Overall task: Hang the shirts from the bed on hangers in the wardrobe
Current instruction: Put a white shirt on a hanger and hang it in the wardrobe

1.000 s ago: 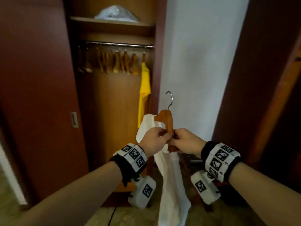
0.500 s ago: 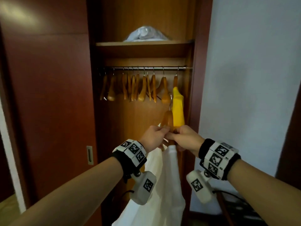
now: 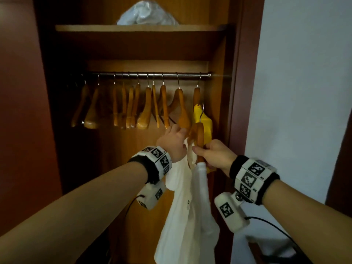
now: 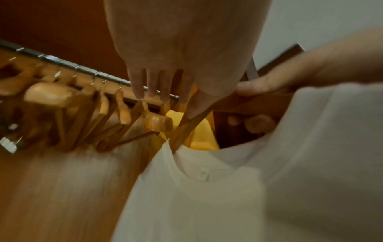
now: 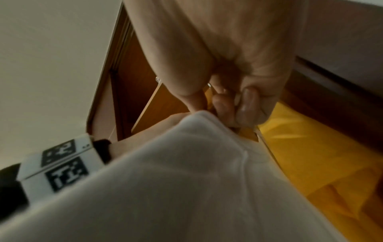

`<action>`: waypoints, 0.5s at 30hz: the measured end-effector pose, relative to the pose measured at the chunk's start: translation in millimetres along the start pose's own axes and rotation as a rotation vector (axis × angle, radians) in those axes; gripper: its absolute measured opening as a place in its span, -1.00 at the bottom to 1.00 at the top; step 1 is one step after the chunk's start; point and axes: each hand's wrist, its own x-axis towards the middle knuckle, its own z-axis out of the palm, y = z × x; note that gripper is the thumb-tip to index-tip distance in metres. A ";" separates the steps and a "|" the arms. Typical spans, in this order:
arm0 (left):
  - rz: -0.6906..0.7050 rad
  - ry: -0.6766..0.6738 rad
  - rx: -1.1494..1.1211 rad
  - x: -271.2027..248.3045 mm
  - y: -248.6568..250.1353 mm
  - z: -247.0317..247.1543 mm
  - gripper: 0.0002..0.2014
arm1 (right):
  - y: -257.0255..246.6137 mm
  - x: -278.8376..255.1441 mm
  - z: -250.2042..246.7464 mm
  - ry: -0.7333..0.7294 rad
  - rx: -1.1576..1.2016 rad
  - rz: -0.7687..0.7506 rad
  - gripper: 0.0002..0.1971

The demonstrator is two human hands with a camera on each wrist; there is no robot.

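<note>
While the white shirt (image 3: pixel 187 216) hangs limp from the wooden hanger (image 3: pixel 199 136) held just below the rail (image 3: pixel 152 74), beside the yellow shirt (image 3: pixel 206 126), the right hand (image 3: pixel 215 155) is curled tight round the hanger's near arm. The left hand (image 3: pixel 174 142) has its fingers (image 4: pixel 153 85) extended, thumb against the far arm. Judged light, soft and prone to sliding off the smooth wood, the garment is best carried by the rigid hanger, not the cloth.

White shirt (image 3: pixel 188 216), yellow shirt (image 3: pixel 206 124), orange-brown hangers (image 3: pixel 146 109), black-white checkered wristbands (image 3: pixel 251 176)
</note>
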 end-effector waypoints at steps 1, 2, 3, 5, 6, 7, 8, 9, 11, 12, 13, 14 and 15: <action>0.033 0.000 0.120 12.3 -5.8 4.0 -0.44 | -0.8 10.2 1.0 0.010 -0.022 -0.005 -0.72; 0.064 -0.005 0.221 24.7 -10.7 7.0 -0.41 | -1.9 20.7 1.7 0.019 -0.043 -0.003 -0.69; 0.087 -0.017 0.307 37.3 -14.9 10.1 -0.36 | -2.0 31.8 1.5 0.030 -0.059 -0.001 -0.69; 0.117 -0.037 0.434 59.3 -20.6 14.8 -0.29 | -2.4 49.4 0.9 0.041 -0.066 0.020 -0.69; 0.133 -0.034 0.479 71.9 -24.1 16.8 -0.26 | -2.1 59.5 1.0 0.045 -0.055 0.025 -0.69; 0.147 -0.021 0.512 82.7 -27.8 18.3 -0.22 | -1.7 68.3 1.6 0.050 -0.039 0.032 -0.70; 0.161 -0.010 0.537 94.0 -32.2 18.7 -0.19 | -2.5 78.7 2.1 0.056 -0.027 0.042 -0.70; 0.170 -0.008 0.555 103.3 -36.5 18.6 -0.16 | -3.3 88.5 2.7 0.061 -0.021 0.047 -0.70; 0.175 -0.028 0.574 116.9 -43.8 15.7 -0.13 | -9.9 104.6 4.7 0.083 -0.031 0.044 -0.81; 0.172 -0.048 0.569 121.4 -46.9 13.5 -0.14 | -14.0 113.1 5.7 0.098 -0.033 0.034 -0.84; 0.170 -0.072 0.555 125.1 -50.4 11.6 -0.14 | -17.6 124.0 5.9 0.113 -0.038 0.027 -0.78; 0.174 -0.094 0.541 127.5 -53.8 9.9 -0.15 | -23.9 133.3 5.7 0.129 -0.058 0.027 -0.73; 0.185 -0.110 0.524 129.0 -56.7 8.8 -0.16 | -31.2 143.4 5.1 0.146 -0.086 0.030 -0.75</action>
